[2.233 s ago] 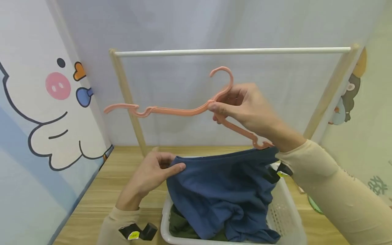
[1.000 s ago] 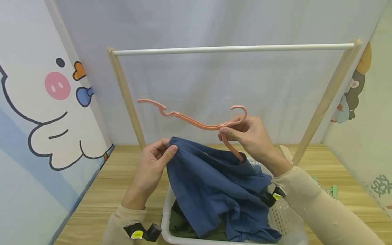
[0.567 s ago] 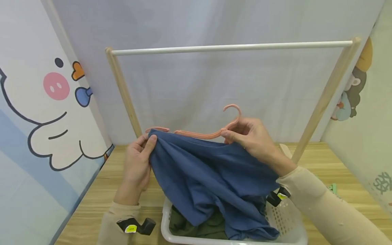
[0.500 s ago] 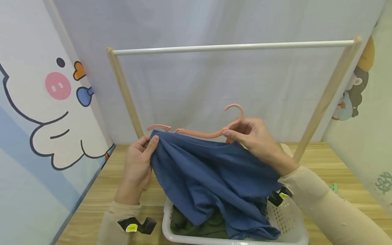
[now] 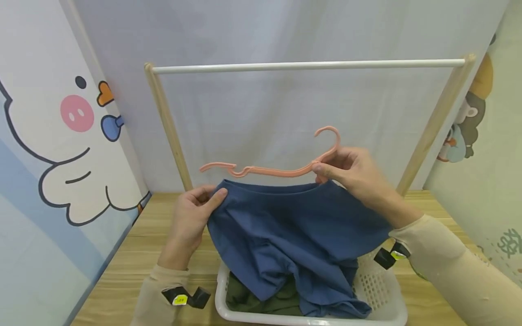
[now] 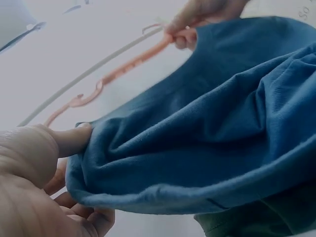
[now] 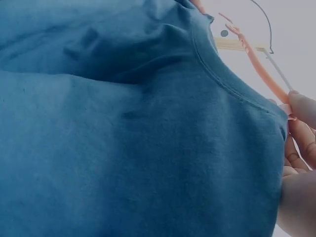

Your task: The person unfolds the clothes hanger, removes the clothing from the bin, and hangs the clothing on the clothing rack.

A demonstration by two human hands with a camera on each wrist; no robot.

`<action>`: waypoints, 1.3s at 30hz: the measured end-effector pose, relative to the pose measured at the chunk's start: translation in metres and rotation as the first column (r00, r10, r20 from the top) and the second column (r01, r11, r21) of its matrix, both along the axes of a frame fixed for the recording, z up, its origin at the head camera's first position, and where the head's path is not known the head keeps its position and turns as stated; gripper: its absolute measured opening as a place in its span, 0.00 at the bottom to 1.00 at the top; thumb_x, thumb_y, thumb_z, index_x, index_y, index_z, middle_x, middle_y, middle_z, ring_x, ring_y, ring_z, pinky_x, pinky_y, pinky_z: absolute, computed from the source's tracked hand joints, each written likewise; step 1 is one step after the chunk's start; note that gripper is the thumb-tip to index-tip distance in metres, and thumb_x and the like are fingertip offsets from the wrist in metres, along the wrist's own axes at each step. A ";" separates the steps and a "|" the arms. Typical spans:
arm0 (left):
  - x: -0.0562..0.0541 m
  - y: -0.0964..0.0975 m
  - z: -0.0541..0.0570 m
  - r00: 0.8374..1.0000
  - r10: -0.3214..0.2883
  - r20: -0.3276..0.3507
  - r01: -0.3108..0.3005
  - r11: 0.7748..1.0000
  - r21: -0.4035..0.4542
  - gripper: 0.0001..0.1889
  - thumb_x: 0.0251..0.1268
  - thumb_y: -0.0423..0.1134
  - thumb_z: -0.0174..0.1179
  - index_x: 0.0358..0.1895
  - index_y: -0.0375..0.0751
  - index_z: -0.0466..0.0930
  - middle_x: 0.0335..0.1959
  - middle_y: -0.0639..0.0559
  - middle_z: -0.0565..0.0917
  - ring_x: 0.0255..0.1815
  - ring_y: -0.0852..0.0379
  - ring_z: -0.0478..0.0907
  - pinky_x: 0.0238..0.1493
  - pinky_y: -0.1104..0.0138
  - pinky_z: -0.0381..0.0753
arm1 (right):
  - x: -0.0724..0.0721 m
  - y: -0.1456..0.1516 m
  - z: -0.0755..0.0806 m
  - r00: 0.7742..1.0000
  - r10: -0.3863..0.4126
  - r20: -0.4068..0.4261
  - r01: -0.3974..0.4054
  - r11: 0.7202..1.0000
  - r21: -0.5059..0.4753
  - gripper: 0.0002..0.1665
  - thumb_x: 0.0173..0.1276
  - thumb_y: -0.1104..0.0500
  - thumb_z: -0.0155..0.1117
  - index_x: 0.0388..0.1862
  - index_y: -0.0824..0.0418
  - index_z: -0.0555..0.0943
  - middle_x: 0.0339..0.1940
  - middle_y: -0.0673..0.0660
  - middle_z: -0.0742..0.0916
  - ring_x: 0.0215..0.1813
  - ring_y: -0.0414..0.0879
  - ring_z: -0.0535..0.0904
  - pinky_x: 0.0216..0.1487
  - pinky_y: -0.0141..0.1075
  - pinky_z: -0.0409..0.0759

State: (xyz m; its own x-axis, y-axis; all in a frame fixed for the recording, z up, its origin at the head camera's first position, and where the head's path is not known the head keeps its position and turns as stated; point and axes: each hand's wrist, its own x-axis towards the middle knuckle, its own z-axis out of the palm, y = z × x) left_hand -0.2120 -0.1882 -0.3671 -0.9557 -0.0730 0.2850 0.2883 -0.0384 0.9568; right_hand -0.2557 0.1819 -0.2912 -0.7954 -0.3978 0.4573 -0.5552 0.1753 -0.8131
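My left hand (image 5: pixel 191 219) pinches the left edge of the opening of a blue shirt (image 5: pixel 285 222) between thumb and fingers. In my right hand (image 5: pixel 352 174) is a coral plastic hanger (image 5: pixel 281 172), gripped just below its hook. The hanger's left arm, notched near the tip, shows free above the cloth edge; its right arm is hidden inside the shirt. In the right wrist view, a stitched band (image 7: pixel 222 81) edges the opening, right up to the fingers on the hanger. The shirt's lower part hangs into a white basket (image 5: pixel 391 294).
A dark green garment (image 5: pixel 261 299) lies in the basket under the shirt. Behind stands a rack with a white rod (image 5: pixel 306 65) and wooden posts (image 5: pixel 169 122) on the wooden table (image 5: pixel 122 262). Printed walls close off both sides.
The hanger's right arm has gone into the shirt's opening. Since half a second ago, both hands have shifted right, the hanger has risen slightly, and its left arm stands clear above the cloth.
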 end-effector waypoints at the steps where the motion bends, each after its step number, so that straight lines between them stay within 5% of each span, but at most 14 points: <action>1: 0.000 0.001 0.000 1.000 0.003 -0.001 -0.003 1.000 -0.030 0.08 0.78 0.35 0.73 0.52 0.35 0.93 0.36 0.53 0.90 0.36 0.55 0.87 0.38 0.67 0.87 | 0.002 0.003 0.003 1.000 -0.003 -0.003 0.003 1.000 0.008 0.10 0.81 0.63 0.73 0.53 0.69 0.91 0.37 0.59 0.94 0.39 0.51 0.93 0.48 0.38 0.91; 11: -0.002 0.009 -0.003 0.999 -0.047 -0.020 0.044 0.992 -0.116 0.09 0.74 0.32 0.76 0.49 0.29 0.93 0.39 0.57 0.93 0.40 0.57 0.88 0.42 0.68 0.86 | 0.024 0.038 0.038 0.995 -0.096 -0.021 0.097 0.990 0.102 0.10 0.81 0.63 0.73 0.55 0.67 0.91 0.38 0.59 0.95 0.40 0.51 0.92 0.51 0.36 0.89; 17: 0.000 0.013 -0.002 0.994 -0.107 -0.028 0.103 0.988 -0.117 0.09 0.75 0.33 0.75 0.49 0.30 0.93 0.42 0.52 0.92 0.42 0.56 0.88 0.44 0.68 0.87 | 0.032 0.058 0.046 0.991 -0.124 -0.059 0.132 0.980 0.152 0.08 0.81 0.65 0.73 0.52 0.67 0.92 0.36 0.60 0.94 0.39 0.50 0.91 0.47 0.35 0.89; 30: -0.002 0.015 -0.009 0.991 -0.130 -0.014 0.129 0.991 -0.026 0.05 0.78 0.29 0.70 0.49 0.33 0.94 0.42 0.55 0.93 0.44 0.57 0.87 0.45 0.68 0.87 | 0.048 0.090 0.030 0.976 -0.214 -0.052 0.220 0.944 0.246 0.06 0.80 0.64 0.74 0.50 0.63 0.93 0.37 0.59 0.95 0.42 0.49 0.92 0.50 0.30 0.87; 39: -0.001 0.012 -0.007 0.991 -0.130 -0.012 0.130 0.991 0.015 0.07 0.79 0.28 0.69 0.48 0.39 0.96 0.41 0.56 0.93 0.44 0.57 0.88 0.46 0.68 0.88 | 0.056 0.095 0.019 0.980 -0.199 -0.029 0.199 0.936 0.291 0.06 0.79 0.64 0.74 0.51 0.60 0.94 0.40 0.55 0.96 0.44 0.48 0.92 0.47 0.34 0.89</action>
